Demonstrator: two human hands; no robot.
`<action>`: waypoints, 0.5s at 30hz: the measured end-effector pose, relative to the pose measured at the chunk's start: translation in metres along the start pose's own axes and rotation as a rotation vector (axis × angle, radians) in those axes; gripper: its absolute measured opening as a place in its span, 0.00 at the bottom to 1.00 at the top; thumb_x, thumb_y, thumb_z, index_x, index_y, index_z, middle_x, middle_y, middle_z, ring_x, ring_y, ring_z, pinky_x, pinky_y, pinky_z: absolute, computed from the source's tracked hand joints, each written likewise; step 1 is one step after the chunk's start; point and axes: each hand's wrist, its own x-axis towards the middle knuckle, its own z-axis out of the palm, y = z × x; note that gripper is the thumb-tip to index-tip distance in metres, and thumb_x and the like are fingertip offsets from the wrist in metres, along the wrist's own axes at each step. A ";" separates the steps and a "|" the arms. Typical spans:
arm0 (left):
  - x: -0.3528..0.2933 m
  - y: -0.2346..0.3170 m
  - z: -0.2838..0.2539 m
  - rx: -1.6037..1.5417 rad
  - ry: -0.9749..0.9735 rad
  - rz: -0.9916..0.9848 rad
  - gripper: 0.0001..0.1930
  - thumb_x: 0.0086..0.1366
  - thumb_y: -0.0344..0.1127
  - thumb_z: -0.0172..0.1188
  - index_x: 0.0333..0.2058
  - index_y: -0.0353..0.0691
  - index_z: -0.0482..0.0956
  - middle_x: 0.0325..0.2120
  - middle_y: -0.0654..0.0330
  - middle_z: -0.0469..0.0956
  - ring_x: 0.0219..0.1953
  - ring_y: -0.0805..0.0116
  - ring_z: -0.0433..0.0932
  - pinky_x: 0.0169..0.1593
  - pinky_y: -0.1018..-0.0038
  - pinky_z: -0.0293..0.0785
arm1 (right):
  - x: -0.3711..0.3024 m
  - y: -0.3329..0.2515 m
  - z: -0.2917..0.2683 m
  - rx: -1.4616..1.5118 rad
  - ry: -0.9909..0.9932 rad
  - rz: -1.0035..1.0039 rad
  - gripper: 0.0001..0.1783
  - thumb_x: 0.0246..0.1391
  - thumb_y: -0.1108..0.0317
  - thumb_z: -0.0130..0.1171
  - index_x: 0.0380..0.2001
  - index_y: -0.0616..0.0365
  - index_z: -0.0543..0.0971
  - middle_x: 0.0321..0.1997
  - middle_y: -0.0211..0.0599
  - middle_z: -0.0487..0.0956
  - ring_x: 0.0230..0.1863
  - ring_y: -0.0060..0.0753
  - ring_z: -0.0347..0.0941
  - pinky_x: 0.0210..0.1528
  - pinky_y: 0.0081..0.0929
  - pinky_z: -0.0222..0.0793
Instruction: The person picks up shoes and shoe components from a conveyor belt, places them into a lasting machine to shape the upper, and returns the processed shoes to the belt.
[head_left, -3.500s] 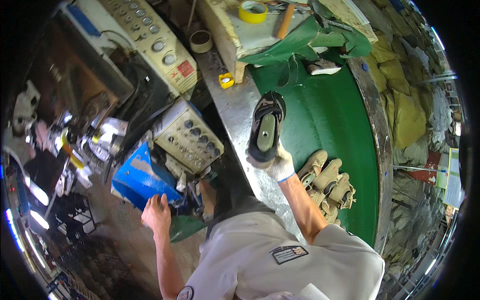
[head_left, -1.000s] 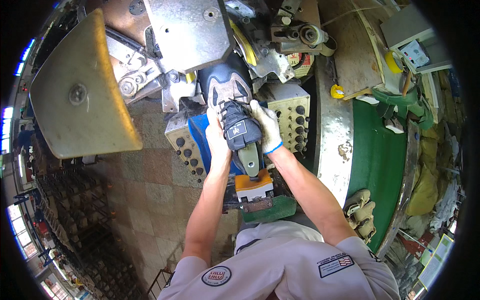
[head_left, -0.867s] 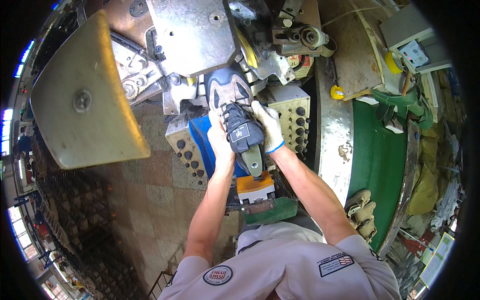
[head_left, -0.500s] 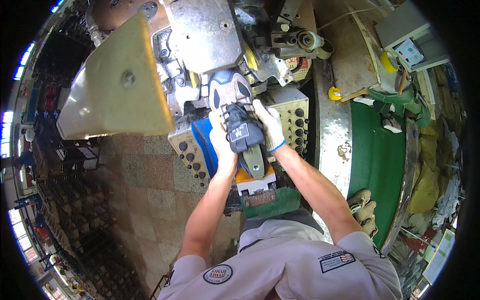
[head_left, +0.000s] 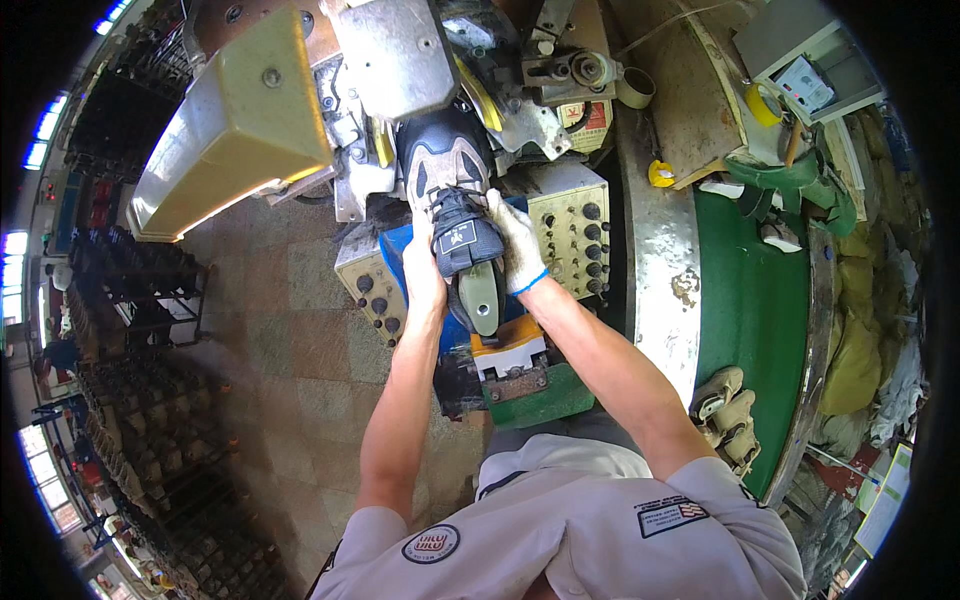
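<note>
A grey and black shoe upper (head_left: 447, 170) sits on a green shoe last (head_left: 480, 298), its toe reaching beneath the metal plate (head_left: 395, 60) of a machine. My left hand (head_left: 426, 262), which looks bare, is closed along the left side of the shoe. On the right side, my right hand (head_left: 515, 245), in a white glove with a blue cuff, grips the shoe near its laces. The black tongue with a pale label faces up between my hands. Below the heel of the last is an orange and white machine support (head_left: 512, 345).
A pale yellow cover (head_left: 235, 120) juts out at the machine's left. Control panels with black knobs (head_left: 572, 235) (head_left: 372, 290) flank the shoe. To the right runs a green belt (head_left: 740, 300) with beige shoes (head_left: 728, 420) on it. Racks (head_left: 150, 400) stand at the left.
The yellow cover has swung up and away from the shoe. More of the dark toe shows below the metal plate. Both hands keep their hold and have shifted slightly left in view.
</note>
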 end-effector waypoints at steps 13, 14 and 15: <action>0.002 0.006 0.005 0.170 0.056 0.046 0.28 0.78 0.55 0.45 0.35 0.37 0.82 0.29 0.67 0.79 0.31 0.80 0.72 0.37 0.78 0.70 | 0.003 0.001 0.000 -0.151 0.046 -0.030 0.25 0.68 0.52 0.57 0.49 0.67 0.82 0.46 0.38 0.84 0.43 0.25 0.79 0.48 0.25 0.75; 0.003 0.001 0.004 0.171 0.057 0.062 0.28 0.78 0.55 0.44 0.34 0.37 0.82 0.28 0.67 0.79 0.31 0.79 0.72 0.37 0.78 0.70 | 0.004 0.000 0.000 -0.163 0.041 -0.028 0.25 0.68 0.52 0.57 0.48 0.67 0.82 0.45 0.38 0.84 0.42 0.25 0.79 0.47 0.25 0.75; 0.005 -0.005 0.002 0.172 0.057 0.078 0.28 0.78 0.55 0.44 0.33 0.37 0.82 0.28 0.68 0.78 0.30 0.79 0.72 0.37 0.78 0.70 | 0.003 0.000 -0.002 -0.148 0.043 -0.023 0.25 0.68 0.52 0.57 0.48 0.67 0.83 0.43 0.36 0.84 0.40 0.23 0.78 0.44 0.24 0.74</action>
